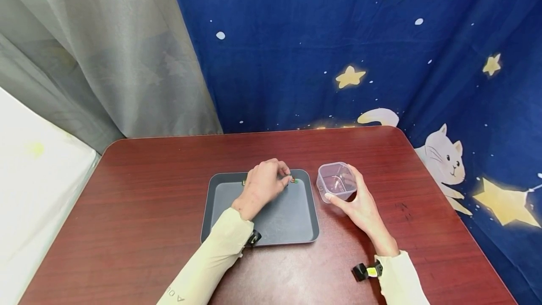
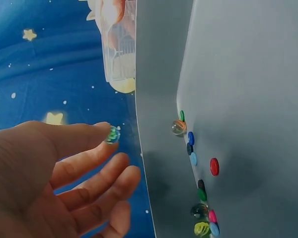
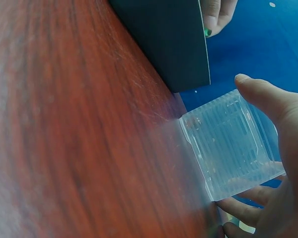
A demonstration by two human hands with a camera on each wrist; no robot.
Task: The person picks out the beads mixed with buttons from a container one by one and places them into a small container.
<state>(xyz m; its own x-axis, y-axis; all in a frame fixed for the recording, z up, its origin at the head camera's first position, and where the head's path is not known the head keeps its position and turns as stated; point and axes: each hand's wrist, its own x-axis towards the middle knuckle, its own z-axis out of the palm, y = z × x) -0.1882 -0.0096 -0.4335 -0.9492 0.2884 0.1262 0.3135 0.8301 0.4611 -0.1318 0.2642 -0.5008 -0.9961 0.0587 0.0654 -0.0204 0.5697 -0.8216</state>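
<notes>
A green glass marble [image 2: 112, 134] is pinched by the left hand [image 1: 263, 181] above the gray tray [image 1: 281, 222], near its far side; the clear container [image 1: 336, 183], gripped by the right hand [image 1: 362, 206], is held rightward of the marble, just beside the tray.

"Can you read any lettering?"
"Only partly. The left sleeve [image 1: 218, 251] carries dark lettering [image 1: 175, 294] at the near edge: an O-like character and an A-like one, but I can't make out a whole word."
"And the clear container [image 1: 336, 179] on the right?"
"Faint marks [image 1: 337, 186] on its base, too small to read."
"The tabletop [image 1: 139, 211]?"
"Dark smudges [image 1: 403, 210] on the right; whether they're writing, I can't tell."
</notes>
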